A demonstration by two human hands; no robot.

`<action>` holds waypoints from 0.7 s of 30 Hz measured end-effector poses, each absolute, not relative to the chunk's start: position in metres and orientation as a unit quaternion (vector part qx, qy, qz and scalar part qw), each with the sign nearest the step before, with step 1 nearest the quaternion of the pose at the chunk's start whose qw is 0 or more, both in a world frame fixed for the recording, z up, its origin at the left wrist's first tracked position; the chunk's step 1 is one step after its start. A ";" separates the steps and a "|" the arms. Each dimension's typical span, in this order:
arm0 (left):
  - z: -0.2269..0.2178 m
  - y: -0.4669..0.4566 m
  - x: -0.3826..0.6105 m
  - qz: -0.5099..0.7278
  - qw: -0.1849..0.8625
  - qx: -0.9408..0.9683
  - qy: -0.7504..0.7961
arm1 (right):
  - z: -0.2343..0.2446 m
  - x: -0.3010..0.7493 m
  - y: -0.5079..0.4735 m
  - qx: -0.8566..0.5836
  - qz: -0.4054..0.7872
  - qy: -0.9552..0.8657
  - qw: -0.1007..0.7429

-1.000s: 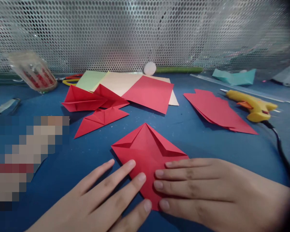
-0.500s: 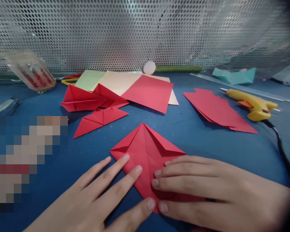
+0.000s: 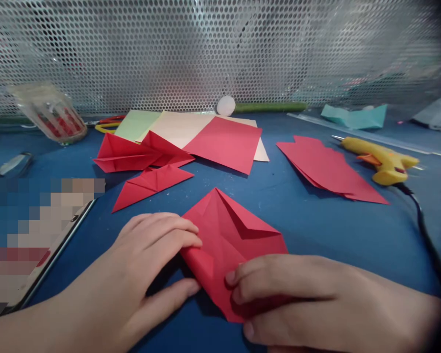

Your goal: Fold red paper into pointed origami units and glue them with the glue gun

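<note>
A creased sheet of red origami paper (image 3: pixel 235 220) lies in front of me, its top corner pointing away and the upper right flap folded inward. My left hand (image 3: pixel 158 260) has the paper's left edge between fingers on top and thumb underneath, and that edge curls up. At the lower right, my right hand (image 3: pixel 297 299) rests on the paper with its fingers bent over it and the thumb at the bottom edge. The part of the sheet beneath my right fingers is hidden.
Folded red paper pieces (image 3: pixel 150 181) lie beyond my left hand. Behind are a red sheet (image 3: pixel 228 144) and a green sheet (image 3: pixel 137 125). Right: stacked red papers (image 3: pixel 327 169), a yellow glue gun (image 3: pixel 382 157) with a black cord. Left: a plastic cup (image 3: pixel 57 117), a blurred-out flat device (image 3: pixel 55 260).
My left hand has gone from lying spread on the paper to pinching its left edge, which now lifts and curls inward. My right fingers have bent more.
</note>
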State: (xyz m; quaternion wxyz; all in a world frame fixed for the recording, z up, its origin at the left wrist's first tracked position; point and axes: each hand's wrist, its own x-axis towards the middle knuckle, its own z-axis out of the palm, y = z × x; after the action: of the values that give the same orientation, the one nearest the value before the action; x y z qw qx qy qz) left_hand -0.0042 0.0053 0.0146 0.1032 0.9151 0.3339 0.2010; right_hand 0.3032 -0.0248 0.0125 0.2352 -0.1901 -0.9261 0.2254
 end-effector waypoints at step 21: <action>0.024 -0.010 -0.008 0.206 0.070 0.904 0.369 | -0.006 0.299 -0.033 -0.168 0.110 -0.942 0.268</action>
State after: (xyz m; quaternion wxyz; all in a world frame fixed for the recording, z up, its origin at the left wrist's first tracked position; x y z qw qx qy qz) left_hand -0.0085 -0.0102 0.0238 0.0700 0.9036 0.3690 0.2062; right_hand 0.2991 -0.0326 -0.0056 0.2682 -0.1684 -0.9422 0.1100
